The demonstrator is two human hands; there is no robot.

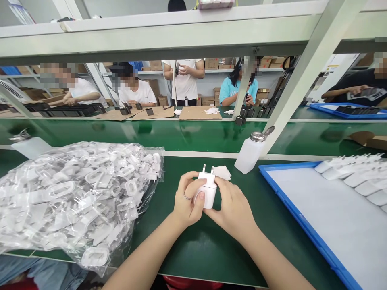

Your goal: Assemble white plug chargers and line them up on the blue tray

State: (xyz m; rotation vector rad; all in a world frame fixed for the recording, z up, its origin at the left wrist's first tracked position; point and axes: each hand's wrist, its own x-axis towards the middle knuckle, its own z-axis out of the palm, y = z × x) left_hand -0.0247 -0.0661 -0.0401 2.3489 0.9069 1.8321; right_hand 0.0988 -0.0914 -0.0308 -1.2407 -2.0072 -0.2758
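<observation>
A white plug charger (207,189) with two round European pins pointing up is held in front of me above the green bench mat (181,245). My left hand (188,197) wraps its left side, with a thumb on the front. My right hand (231,208) grips its right side and top, and the fingers hide part of the body. Just beyond the pins lies a small white scrap of paper or film (222,172). A clear plastic bag (75,197) of white moulded plastic parts lies to the left of my left hand.
On the right, a blue-rimmed tray (314,217) holds a row of white chargers (353,175). A white dispenser bottle (249,155) stands beyond my hands, with another (30,147) at far left. Pale shelf beams (157,40) cross ahead; several people work at the bench beyond.
</observation>
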